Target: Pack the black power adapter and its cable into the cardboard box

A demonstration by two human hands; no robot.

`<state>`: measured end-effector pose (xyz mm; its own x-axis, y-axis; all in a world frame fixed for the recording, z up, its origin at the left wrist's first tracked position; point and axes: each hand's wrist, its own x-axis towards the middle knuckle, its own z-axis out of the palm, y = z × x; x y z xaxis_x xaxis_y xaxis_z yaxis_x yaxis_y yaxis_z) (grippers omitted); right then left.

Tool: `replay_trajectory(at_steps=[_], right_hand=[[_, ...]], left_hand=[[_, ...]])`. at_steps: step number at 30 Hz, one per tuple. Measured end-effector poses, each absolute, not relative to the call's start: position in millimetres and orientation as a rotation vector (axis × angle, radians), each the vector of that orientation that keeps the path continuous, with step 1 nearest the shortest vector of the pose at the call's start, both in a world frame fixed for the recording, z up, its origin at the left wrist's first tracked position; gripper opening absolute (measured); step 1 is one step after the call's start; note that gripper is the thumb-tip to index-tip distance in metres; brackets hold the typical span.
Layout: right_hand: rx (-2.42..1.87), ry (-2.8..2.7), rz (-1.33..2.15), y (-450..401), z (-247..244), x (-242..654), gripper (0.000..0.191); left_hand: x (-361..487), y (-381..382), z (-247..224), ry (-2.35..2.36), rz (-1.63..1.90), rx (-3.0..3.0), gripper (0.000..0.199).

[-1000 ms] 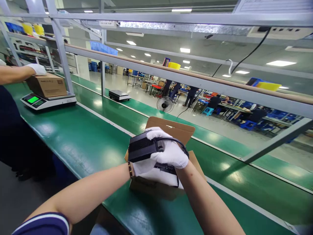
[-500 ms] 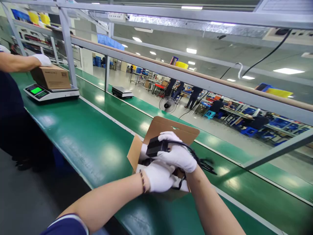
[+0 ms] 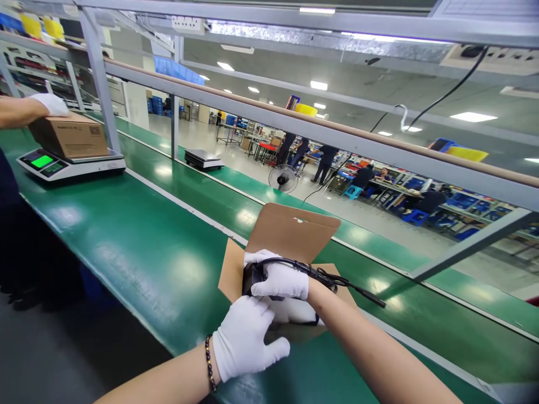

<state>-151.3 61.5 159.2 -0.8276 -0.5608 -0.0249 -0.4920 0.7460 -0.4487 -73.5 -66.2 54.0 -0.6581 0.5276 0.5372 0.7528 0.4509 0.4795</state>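
Bench [image 3: 147, 235] runs green and glossy under everything you're doing. Next down, your carton [image 3: 292, 233]: back lid flap up, side flaps splayed, white packing [image 3: 297, 310] visible inside. Off to your left, well apart, a scale [image 3: 76, 169] with its display lit green, bearing a closed box [image 3: 82, 139]; a co-worker's gloved hand [image 3: 51, 105] rests on top of that one.

Your hands, both in white gloves. Left hand [image 3: 248, 339]: at the near left edge of the carton, fingers together, thumb well out to the side, nothing visible in it. Can't tell if the fingertips touch the cardboard or the unit. Right hand [image 3: 283, 279]: fingers wrapped over the black power unit [image 3: 251, 278], a firm-looking hold.

That unit sits at the carton mouth, toward the left side flap; how deep it goes is hidden by your gloves. Its black cable [image 3: 326, 276] crosses over your right hand, bunches above the right flap and pokes past it, loose end outside.

My read: you're at the seating step, unit into carton, not finished. Next move calls for right hand keeping the unit level against the packing, left hand steadying the wall, then tucking that cable clear of the flaps. Snag risk: cable caught in a fold.
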Motion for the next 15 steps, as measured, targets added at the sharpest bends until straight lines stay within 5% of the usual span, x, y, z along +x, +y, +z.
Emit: replay_trajectory(at_steps=[6,11,15], right_hand=[[-0.769,2.831,-0.520,53,142,-150,0.070],[-0.813,2.924,-0.440,58,114,-115,0.031],[-0.888,2.853,-0.267,59,104,-113,0.041]], left_hand=[[-68,-66,45,-2.358,-1.027,-1.114,0.042],[-70,-67,39,-2.241,-1.082,-1.138,0.039],[-71,-73,35,-2.144,-1.064,-1.155,0.027]])
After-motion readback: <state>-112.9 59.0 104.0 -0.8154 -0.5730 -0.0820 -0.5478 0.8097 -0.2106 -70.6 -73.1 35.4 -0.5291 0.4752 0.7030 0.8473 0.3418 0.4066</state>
